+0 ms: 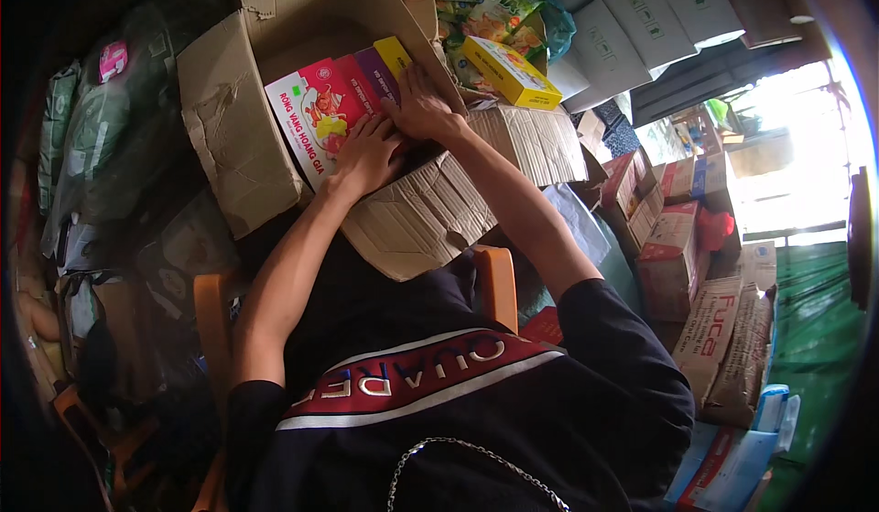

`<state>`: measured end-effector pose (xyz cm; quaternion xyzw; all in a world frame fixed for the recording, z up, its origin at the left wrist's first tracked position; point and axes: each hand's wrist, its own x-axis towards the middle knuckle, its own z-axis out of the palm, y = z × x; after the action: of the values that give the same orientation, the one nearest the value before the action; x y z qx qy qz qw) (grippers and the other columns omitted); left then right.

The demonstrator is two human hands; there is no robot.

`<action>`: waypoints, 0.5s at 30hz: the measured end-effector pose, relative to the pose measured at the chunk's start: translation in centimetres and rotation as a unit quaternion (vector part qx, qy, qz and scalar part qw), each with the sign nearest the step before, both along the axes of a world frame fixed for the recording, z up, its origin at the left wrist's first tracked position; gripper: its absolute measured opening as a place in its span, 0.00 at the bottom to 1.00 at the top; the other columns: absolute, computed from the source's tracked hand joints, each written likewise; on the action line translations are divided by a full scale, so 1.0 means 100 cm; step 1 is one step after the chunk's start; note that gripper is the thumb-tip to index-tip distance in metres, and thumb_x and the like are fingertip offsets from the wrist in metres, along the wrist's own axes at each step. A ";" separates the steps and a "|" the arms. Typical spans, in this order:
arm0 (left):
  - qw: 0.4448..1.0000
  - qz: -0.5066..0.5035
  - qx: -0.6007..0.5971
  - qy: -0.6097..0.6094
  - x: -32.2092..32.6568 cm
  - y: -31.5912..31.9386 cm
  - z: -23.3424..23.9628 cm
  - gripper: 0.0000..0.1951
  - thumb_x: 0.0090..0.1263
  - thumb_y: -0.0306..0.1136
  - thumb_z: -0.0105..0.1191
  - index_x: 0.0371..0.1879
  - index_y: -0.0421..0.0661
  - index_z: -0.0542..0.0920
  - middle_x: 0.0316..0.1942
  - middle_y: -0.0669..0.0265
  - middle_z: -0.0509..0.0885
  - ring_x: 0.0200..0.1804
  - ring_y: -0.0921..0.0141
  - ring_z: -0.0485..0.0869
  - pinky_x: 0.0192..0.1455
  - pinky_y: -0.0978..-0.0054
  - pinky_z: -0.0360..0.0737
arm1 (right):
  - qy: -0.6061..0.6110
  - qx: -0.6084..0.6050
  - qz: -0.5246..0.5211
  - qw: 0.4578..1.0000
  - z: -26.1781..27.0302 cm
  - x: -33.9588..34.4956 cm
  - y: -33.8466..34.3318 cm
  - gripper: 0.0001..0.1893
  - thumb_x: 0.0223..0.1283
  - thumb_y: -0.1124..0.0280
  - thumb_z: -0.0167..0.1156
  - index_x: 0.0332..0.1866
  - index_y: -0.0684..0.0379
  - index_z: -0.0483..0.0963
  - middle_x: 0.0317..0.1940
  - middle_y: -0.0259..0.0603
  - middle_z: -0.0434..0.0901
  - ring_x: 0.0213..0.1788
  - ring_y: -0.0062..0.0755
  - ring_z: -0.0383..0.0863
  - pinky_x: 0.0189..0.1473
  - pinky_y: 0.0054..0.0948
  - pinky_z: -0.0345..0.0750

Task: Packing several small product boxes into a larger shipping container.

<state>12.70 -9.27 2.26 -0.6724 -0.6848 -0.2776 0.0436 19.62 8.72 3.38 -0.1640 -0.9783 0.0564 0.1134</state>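
A large cardboard carton (240, 107) stands before me with its flaps spread. Inside it, a pink-and-white printed box (309, 110), a purple box (378, 76) and a yellow box (393, 55) sit in a row, with a dark pink one (351, 76) between pink and purple. My left hand (367, 149) lies over the edges of the pink boxes, fingers spread. Further right, my right hand (422, 103) rests on the purple and yellow boxes beside the carton's right wall. Both palms face down, hiding the near ends of the boxes.
A yellow box (515, 72) rests on a second carton of green food packets (505, 7) at the right. White cartons (625, 24) are stacked behind it. More cartons (669, 258) line the right side. Plastic-wrapped goods (103, 127) stand left. Orange chair arms (496, 285) flank me.
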 end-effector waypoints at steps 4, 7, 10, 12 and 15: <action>1.000 -0.007 0.010 -0.010 0.002 0.001 0.002 0.19 0.64 0.38 0.59 0.54 0.47 0.82 0.61 0.53 0.78 0.69 0.54 0.69 0.76 0.55 0.58 | -0.045 -0.016 -0.040 0.998 -0.006 -0.010 0.003 0.46 0.70 0.42 0.42 0.71 0.81 0.50 0.72 0.77 0.50 0.76 0.71 0.47 0.78 0.51 0.44; 1.000 0.000 -0.005 0.013 -0.001 0.001 0.002 0.18 0.65 0.38 0.57 0.53 0.47 0.82 0.61 0.53 0.77 0.70 0.55 0.68 0.76 0.55 0.58 | -0.046 -0.071 -0.060 0.995 -0.008 -0.011 0.003 0.48 0.69 0.39 0.42 0.72 0.82 0.48 0.73 0.77 0.45 0.78 0.69 0.41 0.79 0.50 0.38; 1.000 -0.021 -0.014 0.018 -0.005 -0.001 0.002 0.18 0.66 0.39 0.56 0.53 0.47 0.82 0.62 0.53 0.76 0.71 0.55 0.67 0.77 0.55 0.57 | -0.054 -0.122 -0.079 0.988 -0.010 -0.013 0.001 0.51 0.67 0.37 0.41 0.73 0.81 0.46 0.75 0.75 0.40 0.80 0.65 0.35 0.80 0.48 0.33; 0.999 -0.021 -0.040 0.020 -0.007 -0.001 0.001 0.19 0.67 0.39 0.55 0.54 0.45 0.81 0.65 0.54 0.73 0.73 0.54 0.64 0.77 0.54 0.55 | -0.061 -0.151 -0.093 0.982 -0.011 -0.013 -0.002 0.52 0.66 0.35 0.40 0.74 0.79 0.44 0.76 0.73 0.37 0.81 0.62 0.31 0.80 0.47 0.31; 0.999 -0.018 -0.042 0.010 -0.009 -0.004 -0.004 0.19 0.66 0.39 0.55 0.55 0.46 0.81 0.66 0.54 0.72 0.73 0.54 0.63 0.78 0.53 0.54 | -0.063 -0.148 -0.088 0.983 -0.008 -0.017 -0.004 0.51 0.67 0.36 0.40 0.74 0.78 0.44 0.77 0.71 0.37 0.81 0.62 0.31 0.80 0.47 0.31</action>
<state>11.83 -9.62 1.85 -0.6884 -0.6834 -0.2423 0.0173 17.97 8.27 2.61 -0.2673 -0.9462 0.1798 0.0303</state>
